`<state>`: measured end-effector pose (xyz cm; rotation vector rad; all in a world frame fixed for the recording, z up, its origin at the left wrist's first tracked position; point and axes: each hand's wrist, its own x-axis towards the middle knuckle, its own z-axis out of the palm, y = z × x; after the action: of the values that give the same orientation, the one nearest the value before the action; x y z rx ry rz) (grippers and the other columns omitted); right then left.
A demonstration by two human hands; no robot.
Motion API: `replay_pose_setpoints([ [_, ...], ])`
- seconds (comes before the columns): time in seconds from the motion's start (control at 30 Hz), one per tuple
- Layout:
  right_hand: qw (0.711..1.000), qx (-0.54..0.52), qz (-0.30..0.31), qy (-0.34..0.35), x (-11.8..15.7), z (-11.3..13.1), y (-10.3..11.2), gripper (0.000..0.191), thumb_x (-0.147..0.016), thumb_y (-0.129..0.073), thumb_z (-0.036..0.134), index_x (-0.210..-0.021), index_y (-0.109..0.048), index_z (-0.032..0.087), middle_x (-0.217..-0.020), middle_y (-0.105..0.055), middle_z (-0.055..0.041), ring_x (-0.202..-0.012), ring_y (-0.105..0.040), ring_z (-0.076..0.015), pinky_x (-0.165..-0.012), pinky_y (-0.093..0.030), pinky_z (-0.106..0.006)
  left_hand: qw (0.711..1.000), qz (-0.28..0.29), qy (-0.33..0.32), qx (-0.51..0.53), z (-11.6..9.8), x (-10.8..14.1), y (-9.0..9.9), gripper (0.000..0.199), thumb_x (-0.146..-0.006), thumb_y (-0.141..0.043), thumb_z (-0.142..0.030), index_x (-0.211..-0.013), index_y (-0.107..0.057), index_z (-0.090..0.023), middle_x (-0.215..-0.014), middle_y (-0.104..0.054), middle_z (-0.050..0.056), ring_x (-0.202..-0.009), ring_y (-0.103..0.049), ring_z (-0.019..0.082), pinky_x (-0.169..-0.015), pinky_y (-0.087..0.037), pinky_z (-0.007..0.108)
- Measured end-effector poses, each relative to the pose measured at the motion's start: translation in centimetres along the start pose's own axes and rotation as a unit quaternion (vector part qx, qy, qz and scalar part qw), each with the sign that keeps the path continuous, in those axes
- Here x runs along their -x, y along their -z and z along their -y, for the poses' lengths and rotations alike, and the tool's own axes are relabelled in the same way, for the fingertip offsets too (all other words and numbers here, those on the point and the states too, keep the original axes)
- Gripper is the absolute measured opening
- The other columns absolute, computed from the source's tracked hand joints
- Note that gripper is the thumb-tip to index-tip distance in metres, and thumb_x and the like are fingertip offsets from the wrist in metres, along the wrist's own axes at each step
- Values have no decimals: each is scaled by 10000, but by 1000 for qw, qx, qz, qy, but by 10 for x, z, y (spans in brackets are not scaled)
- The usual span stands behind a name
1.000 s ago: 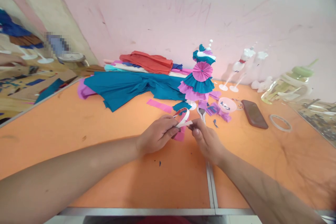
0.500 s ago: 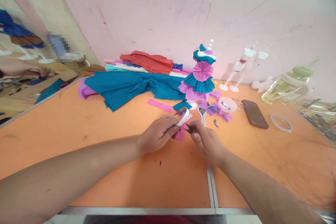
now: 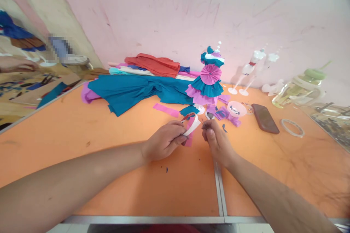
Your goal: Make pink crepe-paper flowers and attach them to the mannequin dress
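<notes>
My left hand [image 3: 164, 140] is closed on a bent loop of white strip [image 3: 194, 126] with red on its inner side. Just to its right, my right hand [image 3: 218, 143] grips small dark snips [image 3: 203, 125], mostly hidden by the fingers. A gap separates their tips from the strip. Beneath the left fingertips lies a pink paper strip [image 3: 189, 140]. Behind both hands stands a small dress form [image 3: 210, 86] dressed in pleated teal and pink paper, with a pink rosette at its waist.
Teal crepe paper [image 3: 131, 89] spreads across the table's back, before a red folded stack [image 3: 153, 64]. To the right are a pink bowl [image 3: 237, 109], a phone [image 3: 265, 118], a tape ring [image 3: 292, 128], a jug [image 3: 303, 87] and white mannequins [image 3: 257, 58]. Another person's hand [image 3: 19, 64] shows far left.
My right hand has drawn slightly right and up, taking the snips away from the white strip. My left hand stays nearly still. The other person's hand at far left has moved.
</notes>
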<state>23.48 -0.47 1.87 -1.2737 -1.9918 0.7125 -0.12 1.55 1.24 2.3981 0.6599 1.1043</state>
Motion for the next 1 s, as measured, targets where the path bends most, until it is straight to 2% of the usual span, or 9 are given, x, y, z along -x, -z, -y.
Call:
replay_pose_setpoints([
  [0.1,998,-32,53,14,-1,1,1,430,-1036,-249,579,-1134,-480,229,-778,-542,3,-647,-512,-157,-609,-431,-301,1000,2,-27,3,0,-1,1,316,-1038,-375,-259,-836,-608,-190,-765,-696,45,-839,-634,196,-880,-484,334],
  [0.27,992,-9,105,76,0,7,3,465,-1027,-228,590,-1109,-476,205,-825,-604,-37,-650,-520,-166,-615,-442,-324,999,22,23,8,2,2,1,316,-1035,-397,-265,-832,-626,-185,-829,-707,54,-899,-637,198,-868,-486,322],
  [0.47,993,16,99,66,-1,4,2,387,-1038,-265,553,-1121,-452,225,-861,-630,-40,-700,-565,-177,-654,-462,-329,995,-19,87,51,1,4,1,324,-1045,-390,-281,-856,-631,-172,-857,-686,54,-814,-629,168,-799,-492,298],
  [0.7,993,20,93,62,0,2,2,402,-1032,-269,578,-1140,-450,236,-835,-622,-27,-692,-572,-177,-657,-467,-325,999,7,38,20,3,3,0,276,-1019,-423,-226,-833,-624,-196,-842,-702,38,-926,-633,198,-876,-482,319],
  [0.9,991,35,105,78,-1,9,4,440,-1033,-277,565,-1175,-477,200,-871,-650,-53,-685,-581,-183,-637,-466,-328,999,13,35,-8,6,3,-3,276,-1018,-434,-235,-842,-645,-204,-843,-718,30,-923,-646,199,-885,-487,323],
  [1.0,990,37,112,78,0,13,3,456,-1028,-289,565,-1173,-507,191,-861,-668,-57,-676,-604,-189,-623,-466,-323,1000,13,18,-22,8,3,-4,260,-1016,-443,-233,-883,-664,-198,-809,-719,21,-860,-648,190,-898,-487,336],
])
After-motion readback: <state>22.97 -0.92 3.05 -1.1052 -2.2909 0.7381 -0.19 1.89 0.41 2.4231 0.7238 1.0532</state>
